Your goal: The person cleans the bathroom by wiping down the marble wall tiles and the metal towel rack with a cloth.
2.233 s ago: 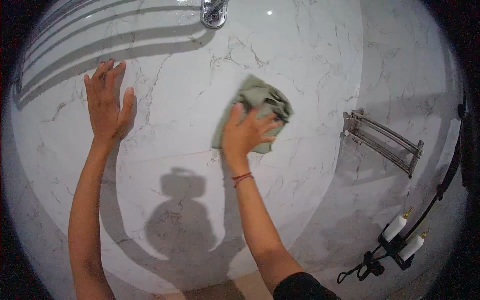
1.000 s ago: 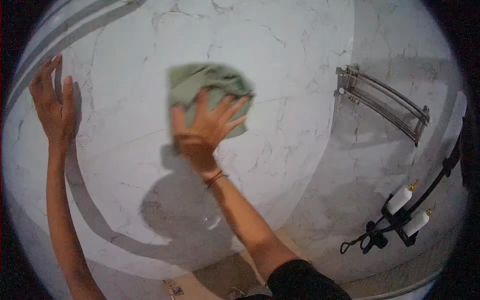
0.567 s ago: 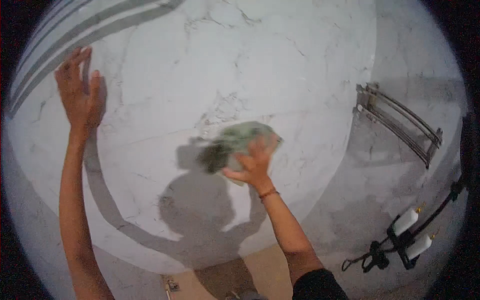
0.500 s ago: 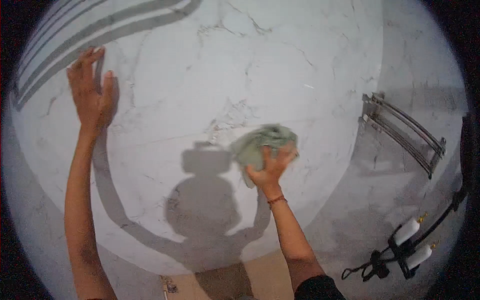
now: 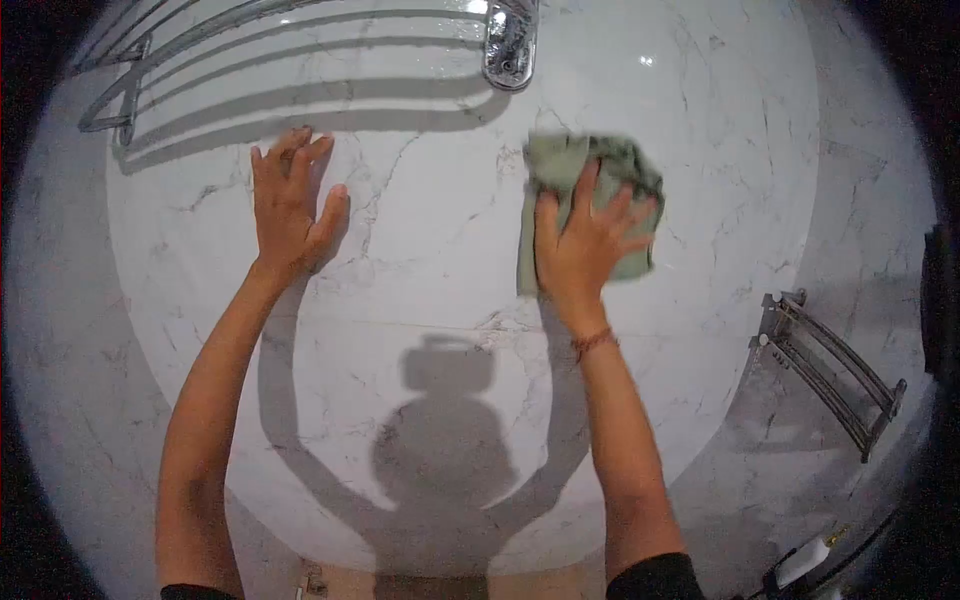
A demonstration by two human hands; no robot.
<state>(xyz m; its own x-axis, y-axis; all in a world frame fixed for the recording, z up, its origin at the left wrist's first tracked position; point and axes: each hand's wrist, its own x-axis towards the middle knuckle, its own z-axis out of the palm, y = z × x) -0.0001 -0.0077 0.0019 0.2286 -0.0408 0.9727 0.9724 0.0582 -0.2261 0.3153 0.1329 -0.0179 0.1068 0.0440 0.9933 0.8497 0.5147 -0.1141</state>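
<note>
Marbled wall (image 5: 440,200), green cloth (image 5: 560,158) (rumpled)

A white, grey-veined wall (image 5: 430,250) bears the green cloth (image 5: 562,160), rumpled under the right hand (image 5: 585,245). Left of the cloth, the left hand (image 5: 290,215) is against the wall; above-left, a chrome bracket (image 5: 511,45).

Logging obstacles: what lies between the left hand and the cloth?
No object: in the head view, only veined, partly shadowed wall separates the left hand and cloth.
</note>
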